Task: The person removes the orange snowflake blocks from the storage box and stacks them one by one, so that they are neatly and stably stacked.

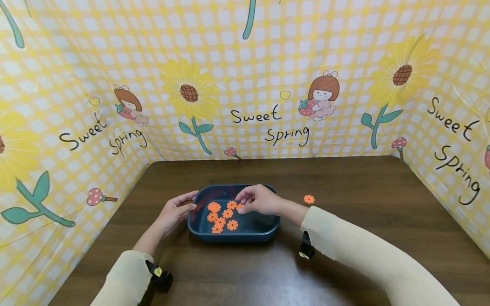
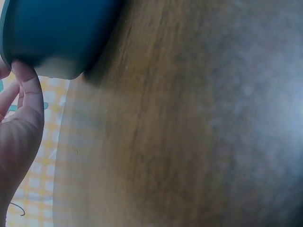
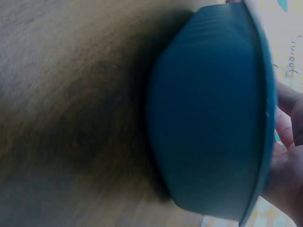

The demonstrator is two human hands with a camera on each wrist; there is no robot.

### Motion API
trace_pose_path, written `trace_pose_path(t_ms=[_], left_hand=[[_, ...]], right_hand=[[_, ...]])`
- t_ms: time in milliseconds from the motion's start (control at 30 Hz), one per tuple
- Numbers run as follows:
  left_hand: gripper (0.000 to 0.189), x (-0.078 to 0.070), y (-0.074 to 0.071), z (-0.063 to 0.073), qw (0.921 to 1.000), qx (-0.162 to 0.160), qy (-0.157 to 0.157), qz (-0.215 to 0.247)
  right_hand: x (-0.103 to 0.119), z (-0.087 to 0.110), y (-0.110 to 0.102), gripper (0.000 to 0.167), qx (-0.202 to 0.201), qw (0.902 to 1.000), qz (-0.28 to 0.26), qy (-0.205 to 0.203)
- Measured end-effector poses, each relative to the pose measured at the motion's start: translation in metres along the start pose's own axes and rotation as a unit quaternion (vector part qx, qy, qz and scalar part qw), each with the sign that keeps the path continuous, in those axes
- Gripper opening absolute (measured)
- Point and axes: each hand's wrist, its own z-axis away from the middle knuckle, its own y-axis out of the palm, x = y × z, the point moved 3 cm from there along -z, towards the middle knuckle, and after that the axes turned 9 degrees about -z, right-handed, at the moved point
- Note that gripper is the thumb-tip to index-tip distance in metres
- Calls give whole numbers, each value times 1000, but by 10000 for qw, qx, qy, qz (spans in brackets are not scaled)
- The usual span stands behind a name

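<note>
A dark blue plastic basin (image 1: 233, 238) stands on the table, with several notched, flower-shaped orange discs (image 1: 227, 213) lying in its left half. My left hand (image 1: 173, 214) grips the basin's left end, thumb over the rim and fingers along the outer wall. In the left wrist view the thumb and fingers meet at the basin's edge. Over the inside of the basin, my right hand (image 1: 262, 200) pinches another orange disc (image 1: 240, 207), partly covered by the fingertips. The right wrist view shows mostly the basin's outer side wall (image 3: 208, 109), which hides the fingertips.
One more orange disc (image 1: 309, 199) lies on the brown wooden table (image 1: 344, 182), right of the basin and beyond the right forearm. A yellow checked cloth (image 1: 245, 80) with sunflower prints surrounds the table at the back and sides.
</note>
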Motion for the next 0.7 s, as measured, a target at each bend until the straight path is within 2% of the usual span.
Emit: trace_pose_path(t_ms=[333, 567, 700], left_hand=[[54, 0, 0, 0, 10000, -40, 0, -34], [54, 0, 0, -1, 10000, -72, 39, -13], [55, 2, -1, 0, 10000, -62, 6, -30]], right_hand=[[-3, -9, 33, 29, 819, 9952, 475, 249], [-8, -12, 42, 22, 1187, 9906, 615, 285], [-15, -13, 45, 24, 1322, 9872, 866, 220]])
